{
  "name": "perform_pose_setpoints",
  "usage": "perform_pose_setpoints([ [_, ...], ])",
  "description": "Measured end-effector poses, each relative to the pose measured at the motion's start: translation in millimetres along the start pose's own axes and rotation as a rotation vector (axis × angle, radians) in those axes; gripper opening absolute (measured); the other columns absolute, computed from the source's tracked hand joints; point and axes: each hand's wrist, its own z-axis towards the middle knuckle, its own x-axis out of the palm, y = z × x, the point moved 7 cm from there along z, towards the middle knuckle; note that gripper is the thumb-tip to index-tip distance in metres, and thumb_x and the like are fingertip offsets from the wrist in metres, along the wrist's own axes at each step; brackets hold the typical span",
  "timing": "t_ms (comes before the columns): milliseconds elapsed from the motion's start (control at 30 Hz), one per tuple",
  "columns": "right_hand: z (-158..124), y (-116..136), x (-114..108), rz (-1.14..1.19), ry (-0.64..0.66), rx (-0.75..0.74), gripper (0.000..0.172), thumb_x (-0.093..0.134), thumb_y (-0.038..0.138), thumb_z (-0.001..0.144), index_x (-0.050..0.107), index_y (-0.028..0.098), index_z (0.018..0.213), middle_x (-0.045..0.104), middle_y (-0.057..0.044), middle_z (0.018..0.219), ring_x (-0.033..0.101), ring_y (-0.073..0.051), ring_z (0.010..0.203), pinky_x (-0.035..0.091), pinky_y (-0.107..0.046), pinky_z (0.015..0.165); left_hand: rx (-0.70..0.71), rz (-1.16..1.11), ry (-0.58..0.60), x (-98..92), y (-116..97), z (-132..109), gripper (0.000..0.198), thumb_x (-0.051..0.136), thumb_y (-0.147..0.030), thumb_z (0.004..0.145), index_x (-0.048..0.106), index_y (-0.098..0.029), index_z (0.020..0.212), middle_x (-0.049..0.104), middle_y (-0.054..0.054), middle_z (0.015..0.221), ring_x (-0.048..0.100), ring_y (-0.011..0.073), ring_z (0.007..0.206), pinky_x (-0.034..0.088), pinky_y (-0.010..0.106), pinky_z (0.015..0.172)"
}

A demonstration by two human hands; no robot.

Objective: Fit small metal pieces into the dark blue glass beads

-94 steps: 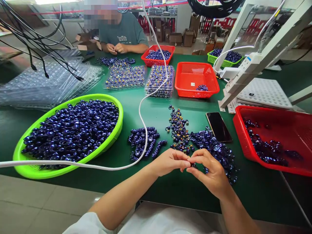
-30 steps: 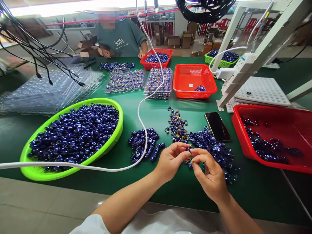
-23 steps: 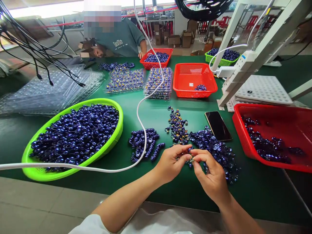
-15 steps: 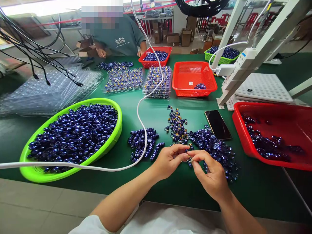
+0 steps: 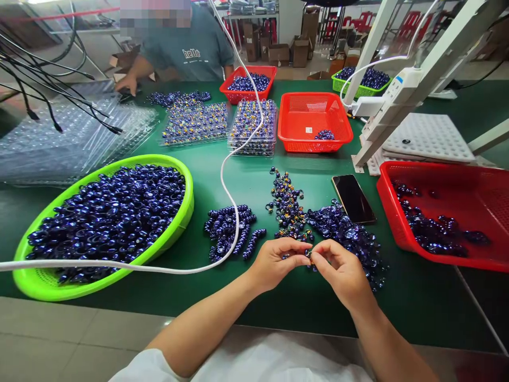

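My left hand (image 5: 276,261) and my right hand (image 5: 342,271) meet fingertip to fingertip over the green table (image 5: 222,297). Both are closed in a pinch on a small shiny blue piece (image 5: 308,254), mostly covered by the fingers. Just beyond them lies a pile of blue pieces with gold-coloured bits (image 5: 288,207). By the right hand spreads a heap of loose dark blue glossy parts (image 5: 353,239). Left of the left hand, blue ring-like pieces (image 5: 228,228) lie bunched, some lined up in short rows.
A green basket (image 5: 191,196) heaped with blue ring-like pieces stands left; a red basket (image 5: 397,233) stands right. A phone (image 5: 353,198) lies near it. A white cable (image 5: 222,180) crosses the table. Filled clear trays (image 5: 252,127) and a co-worker (image 5: 186,48) are at the back.
My right fingers have drawn in closer around the piece at my left fingertips. The co-worker's hand has reached out toward the clear plastic trays at the left. The view has shifted slightly.
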Motion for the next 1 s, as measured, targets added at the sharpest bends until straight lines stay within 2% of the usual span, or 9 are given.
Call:
perform_pose_setpoints([
  [233, 2, -3, 2, 0.097, 0.016, 0.074, 0.02, 0.063, 0.039, 0.087, 0.06, 0.02, 0.082, 0.061, 0.0, 0.074, 0.059, -0.014, 0.07, 0.049, -0.025, 0.066, 0.151, 0.178, 0.015, -1.9, -10, 0, 0.024, 0.078, -0.029, 0.077, 0.079, -0.019, 0.098, 0.073, 0.007, 0.079, 0.065, 0.0158, 0.071, 0.052, 0.027, 0.07],
  [433, 3, -4, 4, 0.086, 0.053, 0.095, 0.021, 0.064, 0.04, 0.087, 0.058, 0.02, 0.082, 0.06, 0.001, 0.073, 0.058, -0.014, 0.069, 0.049, -0.025, 0.066, 0.222, 0.245, 0.044, -0.6, -10, -2, 0.025, 0.074, -0.03, 0.082, 0.078, -0.019, 0.103, 0.073, 0.008, 0.081, 0.064, 0.0156, 0.072, 0.051, 0.027, 0.07],
  [567, 6, -9, 4, 0.035, 0.033, 0.071, 0.021, 0.063, 0.04, 0.087, 0.056, 0.02, 0.082, 0.057, 0.002, 0.072, 0.056, -0.014, 0.068, 0.047, -0.025, 0.064, 0.251, 0.268, 0.035, 1.3, -12, -6, 0.027, 0.07, -0.03, 0.085, 0.076, -0.022, 0.109, 0.071, 0.007, 0.084, 0.063, 0.0156, 0.074, 0.052, 0.028, 0.072],
  [667, 8, -8, 3, -0.044, 0.009, 0.034, 0.019, 0.062, 0.038, 0.088, 0.058, 0.021, 0.082, 0.058, 0.001, 0.074, 0.055, -0.014, 0.069, 0.046, -0.026, 0.066, 0.17, 0.208, 0.033, 2.8, -10, -6, 0.028, 0.068, -0.03, 0.085, 0.076, -0.02, 0.11, 0.071, 0.008, 0.087, 0.065, 0.0171, 0.078, 0.053, 0.029, 0.073],
  [767, 7, -3, 2, -0.059, 0.02, 0.001, 0.019, 0.06, 0.04, 0.091, 0.061, 0.021, 0.086, 0.061, 0.0, 0.078, 0.057, -0.015, 0.074, 0.047, -0.027, 0.07, -0.017, 0.031, -0.003, 2.2, -3, -5, 0.03, 0.07, -0.034, 0.083, 0.076, -0.018, 0.106, 0.073, 0.008, 0.089, 0.068, 0.0189, 0.08, 0.055, 0.031, 0.075],
  [867, 5, -1, -4, -0.044, 0.004, 0.0, 0.021, 0.057, 0.042, 0.093, 0.063, 0.022, 0.093, 0.064, -0.001, 0.083, 0.06, -0.016, 0.078, 0.048, -0.027, 0.072, -0.161, -0.136, -0.08, -0.7, 4, -4, 0.031, 0.074, -0.036, 0.077, 0.076, -0.015, 0.1, 0.075, 0.006, 0.081, 0.068, 0.0178, 0.073, 0.056, 0.032, 0.075],
  [1000, 1, 1, -11, -0.105, -0.073, -0.062, 0.02, 0.057, 0.041, 0.093, 0.064, 0.023, 0.099, 0.065, -0.001, 0.086, 0.061, -0.016, 0.079, 0.049, -0.027, 0.072, -0.191, -0.214, -0.14, -6.1, 5, 0, 0.028, 0.079, -0.032, 0.07, 0.076, -0.013, 0.09, 0.072, 0.004, 0.07, 0.063, 0.0138, 0.062, 0.054, 0.029, 0.067],
])
